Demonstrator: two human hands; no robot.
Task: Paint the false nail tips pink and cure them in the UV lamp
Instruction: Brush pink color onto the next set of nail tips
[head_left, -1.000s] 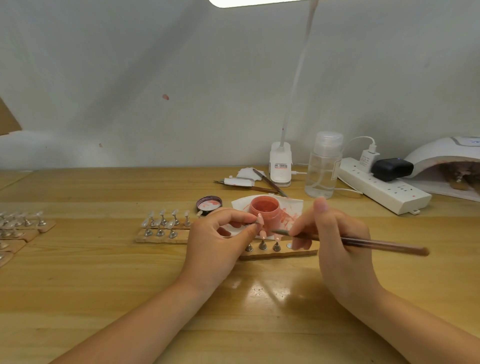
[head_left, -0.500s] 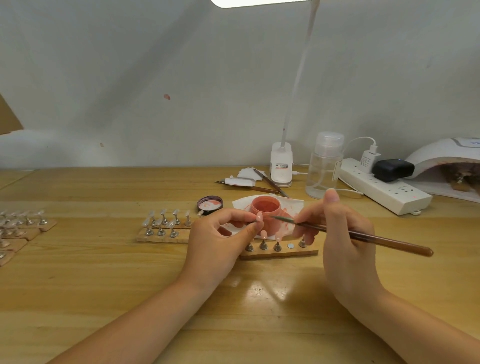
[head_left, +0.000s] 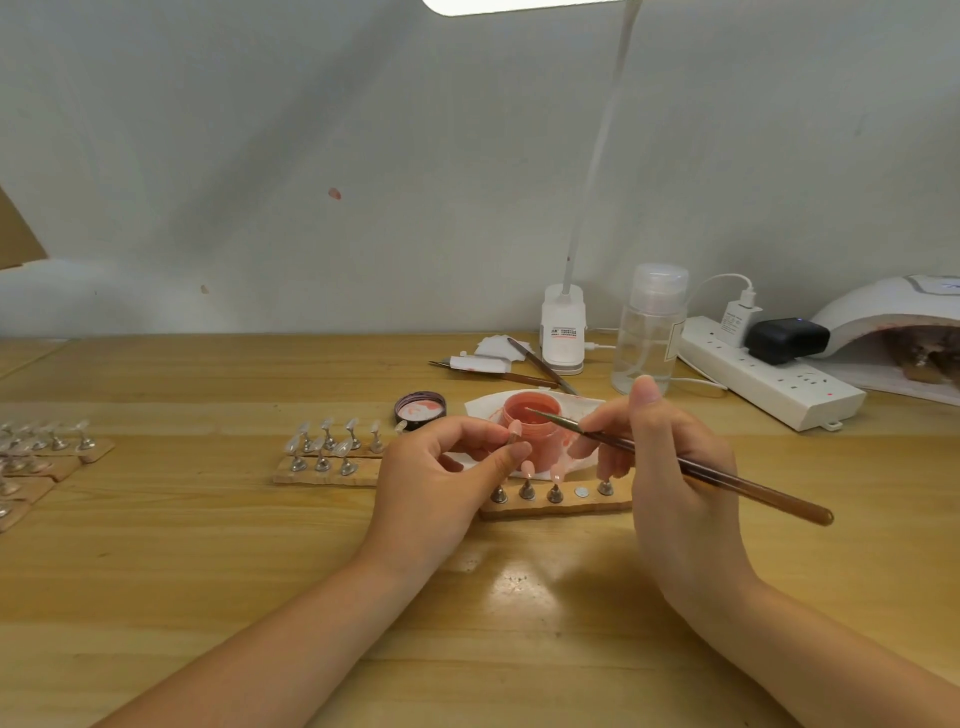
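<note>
My left hand (head_left: 436, 478) pinches a pink nail tip (head_left: 515, 429) between thumb and forefinger, just in front of the open pot of pink polish (head_left: 532, 423). My right hand (head_left: 670, 467) grips a thin brown brush (head_left: 691, 470), fingers curled round its handle, the bristle end reaching over the pot's mouth. Below both hands lies a wooden strip (head_left: 558, 506) of small metal stands, two bearing pink tips. The pot sits on a white tissue (head_left: 483, 404), its lid (head_left: 420, 409) beside it. A second strip (head_left: 332, 467) holds clear tips to the left. The UV lamp (head_left: 893, 322) stands at the table's (head_left: 208, 571) far right, behind a power strip (head_left: 774, 376).
</note>
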